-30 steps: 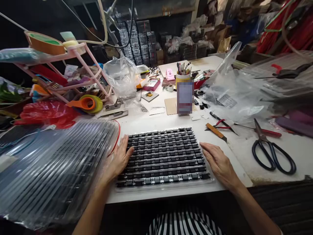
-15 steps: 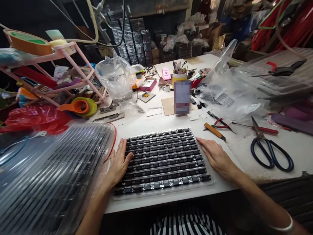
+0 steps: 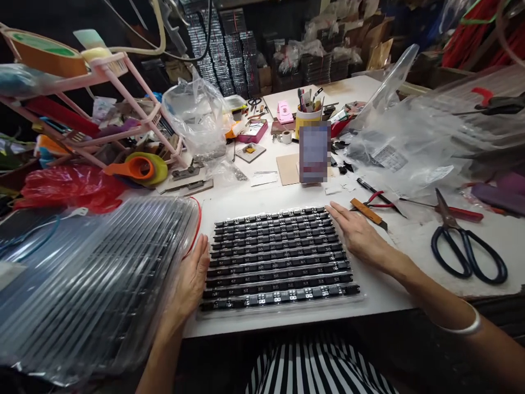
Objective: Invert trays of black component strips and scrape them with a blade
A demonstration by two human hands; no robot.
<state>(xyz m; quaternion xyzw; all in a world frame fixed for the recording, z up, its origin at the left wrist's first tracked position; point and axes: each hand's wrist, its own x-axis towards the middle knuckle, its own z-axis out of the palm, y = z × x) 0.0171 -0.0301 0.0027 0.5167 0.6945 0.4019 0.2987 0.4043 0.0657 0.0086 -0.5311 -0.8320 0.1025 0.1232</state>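
Observation:
A clear plastic tray point(image 3: 279, 257) filled with rows of black electronic strips lies flat on the white table near its front edge. My left hand point(image 3: 192, 273) is upright along the tray's left side, fingers stretched forward and holding nothing. At the right side, my right hand point(image 3: 356, 232) lies with extended fingers, its fingertips at the tray's back right corner. It grips nothing either. To the left of my left hand is a stack of filled clear trays point(image 3: 123, 262) with a red band at its edge.
Large blue-handled scissors point(image 3: 465, 241), a red-handled tool point(image 3: 459, 212), pliers and an orange cutter point(image 3: 368, 212) lie to the right. Behind the tray stand a phone point(image 3: 314, 153) and a pen cup. A pink rack point(image 3: 135, 98) and plastic bags flank the table.
My left thumb has come off the strips, and that hand is now beside the tray. My right hand has moved slightly toward the tray's back corner. The view has shifted a little.

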